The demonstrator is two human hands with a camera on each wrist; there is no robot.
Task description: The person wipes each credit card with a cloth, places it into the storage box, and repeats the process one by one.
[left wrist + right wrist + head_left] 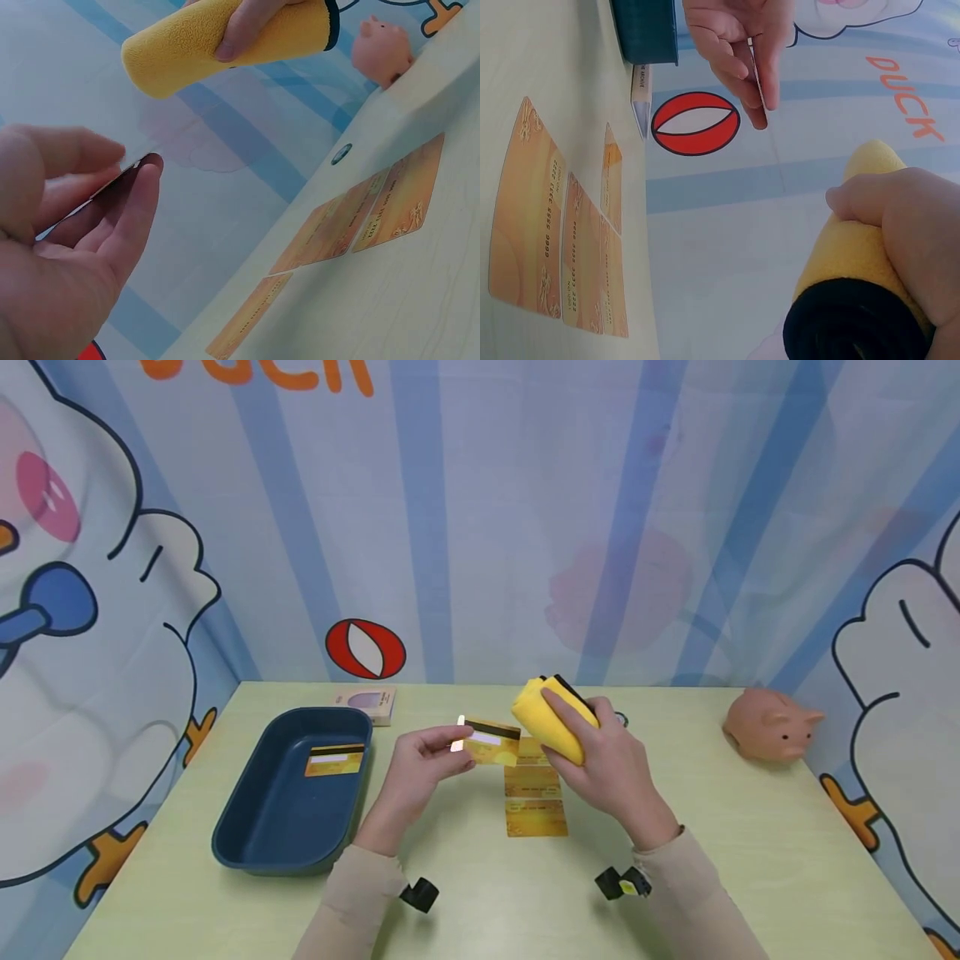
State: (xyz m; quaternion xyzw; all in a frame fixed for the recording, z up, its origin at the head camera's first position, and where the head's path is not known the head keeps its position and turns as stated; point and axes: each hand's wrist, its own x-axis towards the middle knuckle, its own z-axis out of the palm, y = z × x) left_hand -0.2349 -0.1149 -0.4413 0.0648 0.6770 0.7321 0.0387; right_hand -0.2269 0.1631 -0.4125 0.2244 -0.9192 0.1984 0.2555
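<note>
My left hand [422, 767] pinches a gold bank card [497, 752] by one end, its dark stripe and white strip facing the head camera. In the left wrist view that card appears nearly edge-on between thumb and fingers. To the right, my right hand [611, 768] grips a rolled yellow cloth [553, 720] with a black edge, held up close beside the card. Under the hands, several gold cards [536, 818] lie number side up in a column on the table; the right hand and cloth partly cover them in the head view.
At the left stands a dark blue tray [288, 831] with a striped gold card [333, 767] inside. A small pale box [382, 706] sits behind it. A pink piggy bank [768, 727] is at the back right. Behind the right hand lies a small round object [341, 154].
</note>
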